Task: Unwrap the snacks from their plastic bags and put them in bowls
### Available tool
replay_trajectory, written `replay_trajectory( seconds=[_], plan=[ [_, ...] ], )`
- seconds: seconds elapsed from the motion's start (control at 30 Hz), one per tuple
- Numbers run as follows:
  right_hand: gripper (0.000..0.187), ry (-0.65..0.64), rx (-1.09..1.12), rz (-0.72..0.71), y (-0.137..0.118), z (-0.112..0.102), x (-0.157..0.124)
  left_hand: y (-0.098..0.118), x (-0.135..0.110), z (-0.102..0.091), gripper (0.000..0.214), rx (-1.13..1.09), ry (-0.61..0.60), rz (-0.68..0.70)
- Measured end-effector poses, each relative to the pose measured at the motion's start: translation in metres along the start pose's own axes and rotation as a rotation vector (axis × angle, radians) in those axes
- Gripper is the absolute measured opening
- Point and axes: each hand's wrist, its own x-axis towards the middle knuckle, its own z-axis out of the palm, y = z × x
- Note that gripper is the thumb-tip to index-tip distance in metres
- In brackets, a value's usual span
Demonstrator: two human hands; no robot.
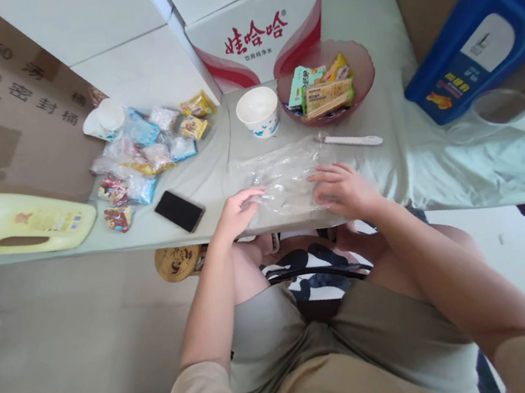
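Observation:
A clear, crinkled plastic bag (pixel 285 182) lies flat on the cloth-covered table in front of me. At its left edge my left hand (pixel 241 212) touches it, fingers stretched out and thumb a little apart. Over the bag's right side rests my right hand (pixel 345 190), its fingers spread and slightly bent. A slim white-handled tool (pixel 353 140) lies just beyond the bag's right corner; its tip is too small to make out. Behind the bag stands a white paper cup (pixel 258 112) with a blue pattern. To its right, a pink translucent bowl (pixel 366 80) holds several packaged snacks (pixel 328 93).
Left lie a black phone (pixel 180 211), a pile of small wrapped packets (pixel 144 146), more paper cups (pixel 104 119) and a pale yellow bottle (pixel 38 222). A blue bottle (pixel 479 16) and clear plastic cup (pixel 501 110) are right. A white carton (pixel 259 38) stands behind.

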Motion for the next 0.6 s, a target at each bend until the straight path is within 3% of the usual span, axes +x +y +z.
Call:
replay_trajectory(
  seconds=[0.07,0.2,0.37,0.43,0.5,0.6],
  plan=[
    [0.016,0.096,0.128,0.043,0.001,-0.005,0.003,-0.001,0.0,-0.005,0.028,0.058,-0.008,0.005],
    [0.02,0.287,0.283,0.34,0.005,-0.019,0.003,-0.005,-0.004,-0.012,0.018,0.106,0.063,-0.097],
    [0.025,0.428,0.558,0.564,0.004,-0.017,0.007,-0.007,0.004,-0.001,0.021,-0.4,0.42,-0.251],
    [0.03,0.469,0.625,0.624,0.004,-0.014,0.011,-0.005,0.012,0.007,0.025,-0.522,0.499,-0.274],
    [0.032,0.478,0.553,0.698,0.004,-0.011,0.014,-0.005,0.019,0.013,0.024,-0.498,0.529,-0.288],
    [0.026,0.368,0.232,0.794,0.004,-0.01,0.016,-0.011,0.025,0.019,0.015,-0.375,0.516,-0.348]
  ],
)
